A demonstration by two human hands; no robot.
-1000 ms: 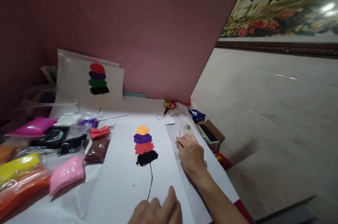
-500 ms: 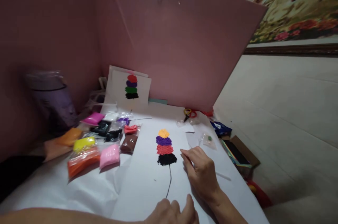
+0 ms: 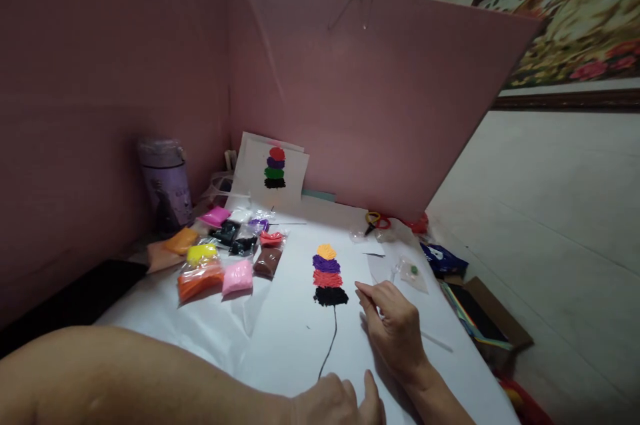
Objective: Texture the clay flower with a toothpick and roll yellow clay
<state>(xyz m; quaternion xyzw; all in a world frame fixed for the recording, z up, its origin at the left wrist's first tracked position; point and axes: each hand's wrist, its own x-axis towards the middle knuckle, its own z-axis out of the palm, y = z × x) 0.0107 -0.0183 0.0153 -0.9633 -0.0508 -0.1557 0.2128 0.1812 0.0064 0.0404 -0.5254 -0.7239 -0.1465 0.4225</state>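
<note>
Low in the middle of the frame, our right hand [image 3: 395, 328] rests on the white paper [image 3: 280, 338] that covers the surface, its fingers loosely curled with the thumb and forefinger drawn together near the tip. We cannot tell whether anything thin is pinched between them. Just to its left lies the clay picture [image 3: 329, 275]: four stacked patches, yellow on top, then purple, red and black, with a thin black line running down from the black patch toward the bottom edge.

Our left hand [image 3: 337, 401] sits at the bottom centre of the frame, fingers bent and released, pressing on the paper beside the lower end of that line; the forearm stretches across the lower left.

To the left of centre a cluster of clay packets [image 3: 225, 258] lies on the paper, pink, orange, yellow, brown, black, magenta and more. Behind them, at the left, stands a purple bottle [image 3: 167, 186]. A sample card [image 3: 273, 171] with red, purple, green and black patches leans against the pink board [image 3: 380, 111] at the back. Scissors [image 3: 375, 220] with yellow and red handles lie near the board, right of centre, and a small clear bag [image 3: 413, 273] lies just above our right hand.
</note>
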